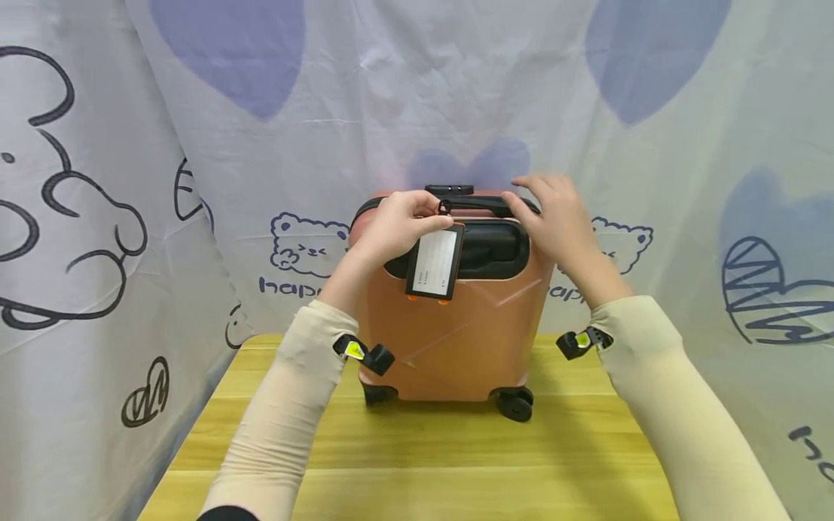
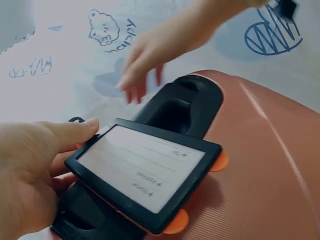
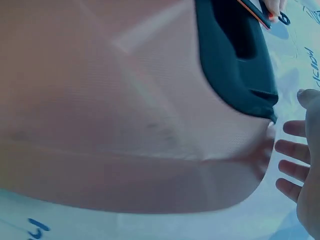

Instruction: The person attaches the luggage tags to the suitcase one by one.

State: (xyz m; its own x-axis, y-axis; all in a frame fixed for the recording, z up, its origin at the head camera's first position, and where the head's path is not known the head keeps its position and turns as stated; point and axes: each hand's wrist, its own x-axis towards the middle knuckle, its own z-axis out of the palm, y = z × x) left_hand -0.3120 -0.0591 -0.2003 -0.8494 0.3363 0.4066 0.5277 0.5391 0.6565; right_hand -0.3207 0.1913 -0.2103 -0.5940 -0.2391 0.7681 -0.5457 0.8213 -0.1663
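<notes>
A copper-orange hard-shell suitcase (image 1: 449, 340) stands upright, with a black top handle (image 1: 482, 205) and a black recessed panel (image 1: 502, 250) below it. My left hand (image 1: 404, 221) pinches a luggage tag (image 1: 435, 262) at its upper end, thumb on the near side. The tag has a black frame, orange edges and a white card with printed lines (image 2: 142, 165); a small black loop (image 1: 446, 208) shows at its top. By the right end of the handle, my right hand (image 1: 557, 217) has its fingers extended and spread. In the right wrist view, those fingers (image 3: 292, 150) hold nothing.
Beneath the suitcase is a wood-grain table (image 1: 404, 463). A pale curtain (image 1: 417, 79) with hearts and cartoon bears hangs behind and at both sides. Black wheels (image 1: 515, 404) support the case, and a dark telescopic handle grip (image 1: 449, 189) sits behind the top handle.
</notes>
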